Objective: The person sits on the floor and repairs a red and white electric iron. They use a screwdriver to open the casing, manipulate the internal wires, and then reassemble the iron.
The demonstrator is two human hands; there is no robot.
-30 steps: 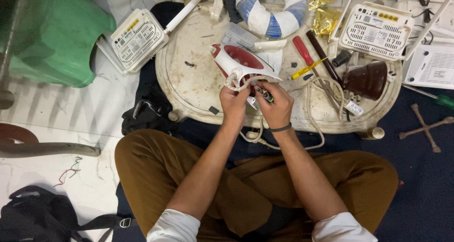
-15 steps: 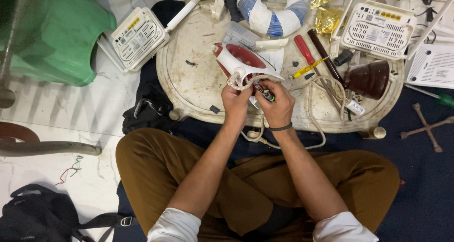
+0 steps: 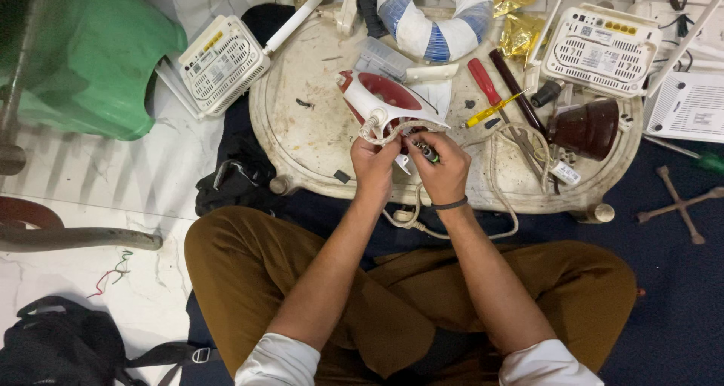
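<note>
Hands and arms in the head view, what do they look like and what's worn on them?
Both forearms are bare, with white sleeves pushed up to the elbows. The left hand wears nothing visible. The right hand has a thin dark band around its wrist. No gloves or rings show.

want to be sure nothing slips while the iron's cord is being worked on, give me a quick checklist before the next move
1. Left hand grips the cord where it enters the red and white iron: ok.
2. Right hand holds a small dark tool, its fingers wrapped round it: ok.
3. Iron rests on the round white table, not hanging in the air: ok.
4. Cord unplugged: cannot tell; it loops off the table edge and its far end is not clearly seen.
5. Spare tools in reach: ok, red screwdriver and yellow screwdriver lie just right of the iron.
6. Tool tip seated on the cord: cannot tell, fingers hide it.
</note>
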